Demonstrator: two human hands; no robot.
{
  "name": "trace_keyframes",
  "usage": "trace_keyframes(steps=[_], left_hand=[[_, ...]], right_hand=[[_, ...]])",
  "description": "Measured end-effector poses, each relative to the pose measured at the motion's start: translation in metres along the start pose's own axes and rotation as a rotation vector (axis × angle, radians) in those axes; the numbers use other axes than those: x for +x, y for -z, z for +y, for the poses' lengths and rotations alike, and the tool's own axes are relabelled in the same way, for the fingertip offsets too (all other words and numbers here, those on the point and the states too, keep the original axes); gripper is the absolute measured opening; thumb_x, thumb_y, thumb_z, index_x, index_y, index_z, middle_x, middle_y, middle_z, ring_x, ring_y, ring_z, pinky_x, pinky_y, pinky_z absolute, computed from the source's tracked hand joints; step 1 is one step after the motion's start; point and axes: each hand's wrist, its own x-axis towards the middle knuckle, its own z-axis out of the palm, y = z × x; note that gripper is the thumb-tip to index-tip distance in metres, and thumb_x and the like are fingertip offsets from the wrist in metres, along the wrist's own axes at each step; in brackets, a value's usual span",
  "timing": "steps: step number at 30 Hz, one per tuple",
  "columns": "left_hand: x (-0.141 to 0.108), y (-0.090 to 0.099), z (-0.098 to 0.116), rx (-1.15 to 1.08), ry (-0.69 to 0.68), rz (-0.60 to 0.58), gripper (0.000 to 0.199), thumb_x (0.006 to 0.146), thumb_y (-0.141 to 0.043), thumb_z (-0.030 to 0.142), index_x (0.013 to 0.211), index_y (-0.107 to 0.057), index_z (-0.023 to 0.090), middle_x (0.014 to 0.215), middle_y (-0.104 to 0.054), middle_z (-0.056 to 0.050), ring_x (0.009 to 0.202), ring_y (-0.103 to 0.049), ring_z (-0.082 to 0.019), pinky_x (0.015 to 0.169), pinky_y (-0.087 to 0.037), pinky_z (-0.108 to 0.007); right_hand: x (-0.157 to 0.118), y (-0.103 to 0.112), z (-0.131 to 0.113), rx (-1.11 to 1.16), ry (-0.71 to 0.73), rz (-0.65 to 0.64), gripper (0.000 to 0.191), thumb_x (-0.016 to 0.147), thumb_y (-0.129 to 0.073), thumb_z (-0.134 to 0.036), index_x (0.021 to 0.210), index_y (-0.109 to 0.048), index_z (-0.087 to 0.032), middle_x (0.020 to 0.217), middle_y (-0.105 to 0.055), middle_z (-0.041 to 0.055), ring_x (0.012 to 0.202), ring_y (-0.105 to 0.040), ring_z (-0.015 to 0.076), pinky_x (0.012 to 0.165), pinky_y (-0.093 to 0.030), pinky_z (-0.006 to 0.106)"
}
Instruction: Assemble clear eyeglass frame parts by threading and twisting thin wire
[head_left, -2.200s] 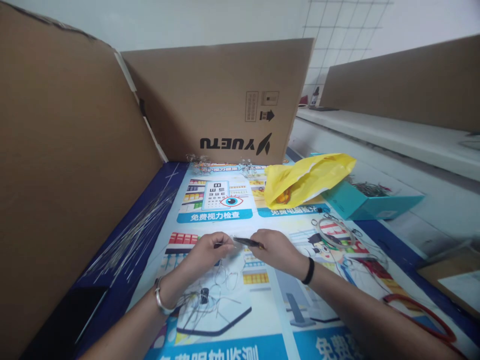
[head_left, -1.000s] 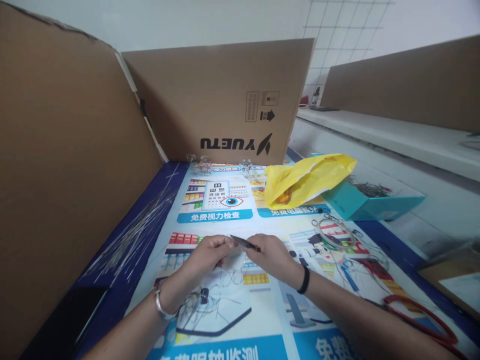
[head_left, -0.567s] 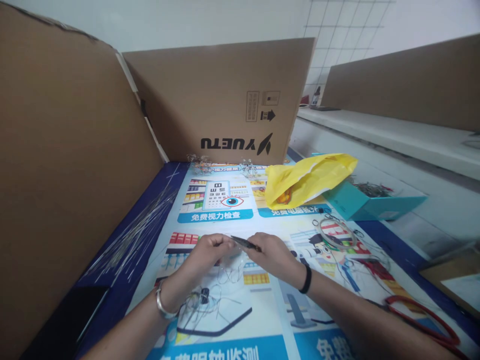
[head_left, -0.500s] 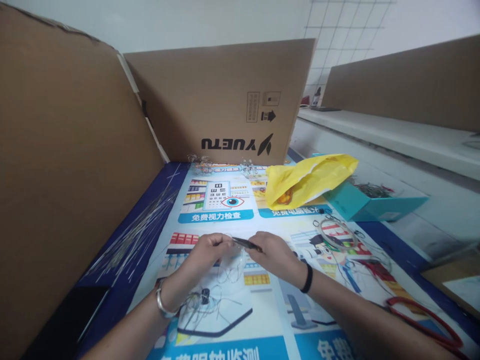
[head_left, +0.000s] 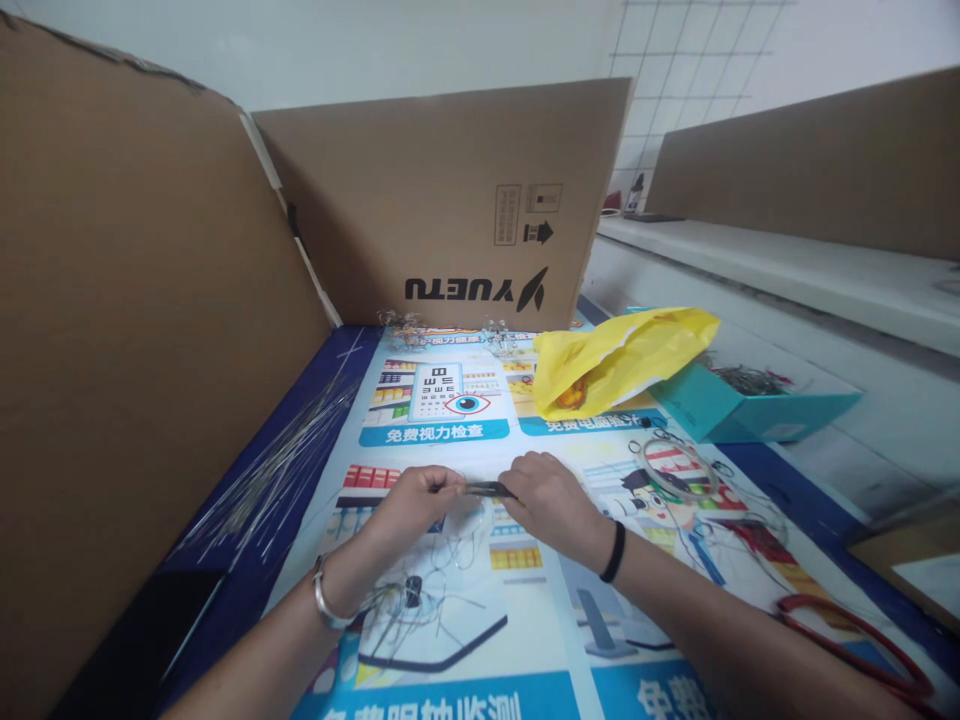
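My left hand, with a silver bangle at its wrist, pinches something thin at its fingertips, too small to make out. Facing it, my right hand is closed around dark slim tweezers or pliers, whose tips reach my left fingertips. Fine clear wire or thread loops below the tool. Under my left hand, a tangle of thin wires with a small black piece lies on the printed sheet.
Long thin wires lie at the left by a black flat object. A yellow bag, a teal box, a wire coil and red-handled tool are on the right. Cardboard stands behind.
The dark tool has turned from a slant to nearly level, its tips still at my left fingertips. My right hand has tilted slightly and lifted a little.
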Motion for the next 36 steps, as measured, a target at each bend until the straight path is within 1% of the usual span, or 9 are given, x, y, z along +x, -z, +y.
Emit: trace_keyframes(steps=[5,8,15,23,28,30,32,36], left_hand=[[0.0,0.001,0.001,0.027,0.007,-0.02,0.016,0.07,-0.052,0.027,0.06,-0.055,0.015,0.044,-0.04,0.007,0.041,-0.028,-0.006,0.041,-0.022,-0.019],[0.0,0.001,0.002,0.043,-0.002,-0.019,0.016,0.07,-0.052,0.028,0.062,-0.057,0.015,0.045,-0.041,0.007,0.042,-0.029,-0.006,0.042,-0.023,-0.02],[-0.002,0.001,0.003,0.033,0.005,-0.03,0.015,0.07,-0.051,0.027,0.062,-0.057,0.015,0.045,-0.04,0.007,0.041,-0.028,-0.006,0.041,-0.023,-0.019],[0.0,0.003,-0.001,0.022,-0.032,-0.058,0.017,0.07,-0.054,0.03,0.062,-0.059,0.015,0.046,-0.042,0.006,0.042,-0.033,-0.006,0.041,-0.025,-0.018],[0.001,0.005,0.0,0.031,-0.047,-0.071,0.017,0.069,-0.055,0.029,0.063,-0.061,0.015,0.047,-0.042,0.006,0.043,-0.032,-0.006,0.042,-0.024,-0.018],[0.001,0.006,0.001,0.039,-0.033,-0.081,0.017,0.07,-0.055,0.03,0.064,-0.061,0.015,0.047,-0.042,0.006,0.043,-0.032,-0.006,0.042,-0.025,-0.019],[0.0,0.008,0.002,0.029,-0.025,-0.097,0.018,0.071,-0.055,0.031,0.066,-0.061,0.014,0.047,-0.043,0.007,0.043,-0.033,-0.006,0.043,-0.026,-0.019],[0.0,0.012,0.001,-0.019,-0.055,-0.138,0.02,0.072,-0.056,0.034,0.065,-0.059,0.015,0.049,-0.044,0.006,0.044,-0.035,-0.007,0.045,-0.029,-0.02]], right_hand=[[0.0,-0.005,0.003,-0.028,0.039,0.016,0.011,0.081,-0.05,-0.02,0.074,-0.058,-0.017,0.075,-0.057,0.0044,0.075,-0.047,0.0172,0.068,-0.029,0.03],[0.0,-0.006,0.005,-0.015,0.051,0.004,0.011,0.081,-0.05,-0.02,0.075,-0.059,-0.017,0.075,-0.057,0.0044,0.075,-0.047,0.017,0.068,-0.03,0.03],[0.001,-0.005,0.005,0.033,0.048,-0.055,0.011,0.081,-0.051,-0.021,0.075,-0.059,-0.016,0.075,-0.059,0.0044,0.073,-0.05,0.0163,0.067,-0.034,0.028],[0.002,-0.002,0.002,0.043,0.008,-0.141,0.014,0.082,-0.05,-0.025,0.079,-0.06,-0.016,0.079,-0.062,0.005,0.074,-0.054,0.0164,0.064,-0.036,0.026],[0.002,0.001,0.003,0.084,-0.005,-0.178,0.016,0.083,-0.05,-0.027,0.08,-0.061,-0.016,0.08,-0.062,0.0053,0.076,-0.055,0.0162,0.065,-0.037,0.025],[0.003,0.002,0.005,0.138,-0.005,-0.157,0.016,0.083,-0.051,-0.029,0.078,-0.061,-0.017,0.078,-0.061,0.0047,0.076,-0.055,0.0165,0.066,-0.037,0.025],[0.004,0.003,0.007,0.241,-0.016,-0.103,0.018,0.084,-0.05,-0.031,0.078,-0.061,-0.017,0.077,-0.061,0.0041,0.076,-0.054,0.0162,0.066,-0.038,0.025],[0.007,0.007,0.01,0.442,-0.071,0.047,0.022,0.089,-0.043,-0.031,0.092,-0.06,-0.019,0.083,-0.061,0.0039,0.081,-0.053,0.0152,0.072,-0.04,0.026]])
